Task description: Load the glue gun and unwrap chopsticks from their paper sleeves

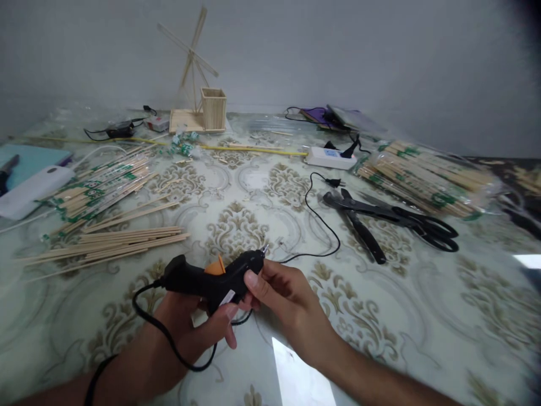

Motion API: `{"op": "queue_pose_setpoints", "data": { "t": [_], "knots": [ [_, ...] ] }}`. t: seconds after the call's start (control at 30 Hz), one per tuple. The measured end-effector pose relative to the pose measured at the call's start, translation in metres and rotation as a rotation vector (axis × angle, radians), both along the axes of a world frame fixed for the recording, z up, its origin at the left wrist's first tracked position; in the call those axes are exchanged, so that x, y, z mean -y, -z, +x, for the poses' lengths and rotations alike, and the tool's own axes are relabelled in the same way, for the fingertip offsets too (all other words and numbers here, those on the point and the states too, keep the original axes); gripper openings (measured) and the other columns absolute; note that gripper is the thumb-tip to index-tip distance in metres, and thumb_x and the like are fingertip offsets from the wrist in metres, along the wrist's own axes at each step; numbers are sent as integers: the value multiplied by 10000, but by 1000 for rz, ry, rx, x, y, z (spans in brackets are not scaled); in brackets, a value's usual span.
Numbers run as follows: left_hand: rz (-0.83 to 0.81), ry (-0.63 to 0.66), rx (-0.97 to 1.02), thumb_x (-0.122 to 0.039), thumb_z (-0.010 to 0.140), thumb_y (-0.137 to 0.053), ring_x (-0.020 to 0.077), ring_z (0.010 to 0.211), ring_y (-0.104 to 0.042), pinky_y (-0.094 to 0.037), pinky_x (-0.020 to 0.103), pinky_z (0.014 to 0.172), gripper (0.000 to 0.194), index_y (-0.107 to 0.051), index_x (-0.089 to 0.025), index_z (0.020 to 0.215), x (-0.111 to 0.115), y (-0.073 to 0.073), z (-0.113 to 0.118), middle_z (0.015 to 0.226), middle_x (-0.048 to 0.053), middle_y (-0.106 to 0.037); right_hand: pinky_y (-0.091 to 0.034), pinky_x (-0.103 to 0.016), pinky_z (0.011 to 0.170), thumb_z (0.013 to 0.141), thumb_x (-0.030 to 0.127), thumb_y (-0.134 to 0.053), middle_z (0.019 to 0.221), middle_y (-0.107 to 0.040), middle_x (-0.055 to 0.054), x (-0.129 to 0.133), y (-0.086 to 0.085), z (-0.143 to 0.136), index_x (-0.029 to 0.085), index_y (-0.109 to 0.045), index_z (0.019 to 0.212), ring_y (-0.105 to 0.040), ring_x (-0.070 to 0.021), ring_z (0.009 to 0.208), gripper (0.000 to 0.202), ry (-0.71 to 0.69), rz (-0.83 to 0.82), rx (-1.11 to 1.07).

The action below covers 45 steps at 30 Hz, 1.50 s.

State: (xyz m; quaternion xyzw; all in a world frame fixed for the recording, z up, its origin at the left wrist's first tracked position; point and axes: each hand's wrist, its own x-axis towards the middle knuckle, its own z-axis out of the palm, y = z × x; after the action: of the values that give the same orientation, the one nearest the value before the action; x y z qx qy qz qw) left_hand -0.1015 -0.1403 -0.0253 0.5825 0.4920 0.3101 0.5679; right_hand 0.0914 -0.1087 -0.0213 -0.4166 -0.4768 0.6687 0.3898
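Glue gun (230, 277) is held over the patterned surface (422, 316), nozzle (264, 248) pointing right. Left hand (186, 332) wraps its fingers around the handle (214, 303); right hand (293, 310) clasps the front end (249, 262) with its fingers. Wooden sticks (135, 245) lie left; pliers (364, 234) and scissors (406, 217) lie right.

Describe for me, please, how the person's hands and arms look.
The left hand and right hand are bare, without gloves. A black band is worn at the left wrist; the right wrist shows nothing worn. No sleeves show on either forearm.
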Motion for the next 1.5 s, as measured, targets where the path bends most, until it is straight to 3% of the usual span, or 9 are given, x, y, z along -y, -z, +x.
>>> {"op": "queue_pose_setpoints", "data": {
  "t": [0.13, 0.33, 0.47, 0.87, 1.03, 1.13, 1.27, 1.4, 1.5],
  "knots": [
    [39, 37, -145, -423, 980, -595, 203, 956, -687, -563, 305, 858, 358, -742, -218, 726, -2, -10, 0, 1000, 27, -758, -416, -304, 643, 946, 562, -628, 661, -609, -14, 0, 0, 1, 182, -599, 689, -537, -151, 650, 460, -17, 3, -7],
    [74, 70, -107, -424, 1009, -534, 230, 983, -665, -559, 349, 888, 378, -721, -211, 759, -4, -12, 1, 1075, 49, -741, -410, -309, 680, 994, 511, -578, 704, -601, -17, -2, 0, 3, 185, -626, 716, -530, -160, 687, 431, -64, 31, -53],
    [90, 55, -195, -408, 1000, -551, 263, 1035, -658, -515, 399, 995, 373, -739, -220, 740, -3, -14, 0, 978, 49, -748, -405, -298, 682, 1017, 472, -563, 714, -594, -10, -2, 1, 3, 186, -639, 736, -519, -153, 697, 408, -60, 57, -91],
    [137, -9, -246, -434, 995, -554, 240, 983, -675, -517, 355, 936, 389, -734, -222, 724, -1, -11, -1, 979, 42, -760, -446, -299, 737, 978, 479, -633, 729, -643, -21, -5, 0, 3, 183, -634, 699, -591, -156, 739, 407, -63, 12, -116],
    [-55, -47, -52, -495, 1015, -504, 167, 682, -610, -469, 274, 656, 523, -741, -191, 662, -7, -9, -4, 693, 36, -709, -492, -302, 793, 924, 407, -711, 863, -715, -38, -8, -6, 7, 194, -736, 912, -631, -166, 833, 215, -177, -33, -126],
    [-114, -123, 49, -546, 982, -548, 130, 546, -561, -423, 252, 550, 472, -747, -179, 761, -13, -12, -3, 625, 25, -694, -512, -302, 754, 882, 396, -741, 836, -726, -28, -11, -7, 11, 207, -764, 955, -634, -158, 770, 204, -131, -29, 1],
    [-80, -207, 157, -554, 950, -597, 129, 539, -658, -475, 238, 518, 393, -728, -185, 920, -18, -15, -3, 842, 42, -775, -500, -285, 612, 836, 446, -764, 701, -712, -18, -15, -5, 14, 199, -770, 793, -573, -131, 584, 251, 3, 15, 198],
    [-71, -208, 173, -524, 969, -589, 118, 535, -678, -490, 230, 514, 373, -707, -174, 918, -19, -12, -5, 937, 58, -786, -484, -266, 553, 797, 501, -805, 671, -702, -23, -17, -5, 17, 187, -723, 712, -550, -117, 538, 336, 27, 32, 184],
    [-76, -197, 195, -515, 973, -595, 115, 540, -687, -469, 226, 503, 365, -705, -171, 919, -18, -7, -6, 958, 60, -784, -416, -236, 455, 858, 549, -739, 592, -575, 25, -17, -5, 19, 191, -649, 707, -486, -104, 487, 399, 37, 41, 119]
  ]
}}
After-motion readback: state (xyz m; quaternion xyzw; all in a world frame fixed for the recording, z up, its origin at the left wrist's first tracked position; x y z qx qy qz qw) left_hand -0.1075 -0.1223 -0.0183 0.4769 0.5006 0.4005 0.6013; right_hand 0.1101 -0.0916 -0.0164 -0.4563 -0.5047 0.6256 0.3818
